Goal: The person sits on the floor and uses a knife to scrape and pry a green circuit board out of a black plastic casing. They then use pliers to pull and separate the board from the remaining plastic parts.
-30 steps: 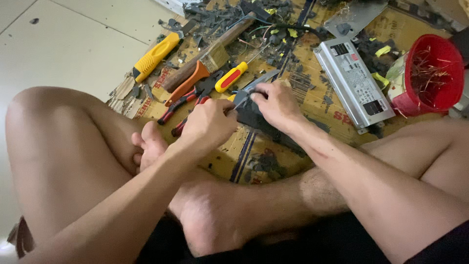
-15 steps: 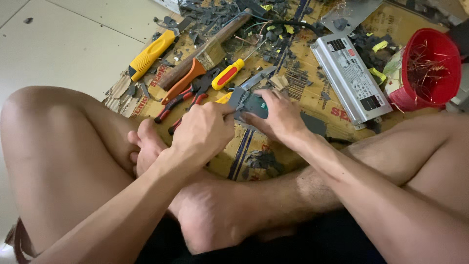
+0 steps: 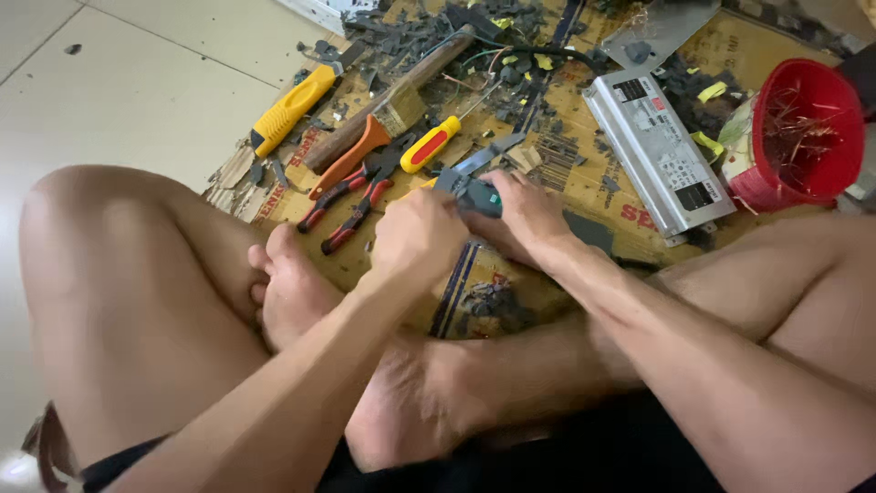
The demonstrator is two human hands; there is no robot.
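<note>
A sheet of cardboard (image 3: pixel 547 274) lay on the tiled floor (image 3: pixel 137 82), littered with tools. Above it the left hand (image 3: pixel 418 236) and right hand (image 3: pixel 525 215) pinched a small dark green part (image 3: pixel 476 195) between them, near red-handled pliers (image 3: pixel 351 205) and a silver power supply (image 3: pixel 659 151).

A makeshift floor workshop: flattened cardboard (image 3: pixel 584 274) on pale tiles (image 3: pixel 137 82) carries a hammer (image 3: pixel 392 100), screwdrivers (image 3: pixel 429 144), pliers (image 3: pixel 351 196), black debris (image 3: pixel 411 41) and a red tub of wire scraps (image 3: pixel 803 128).
</note>
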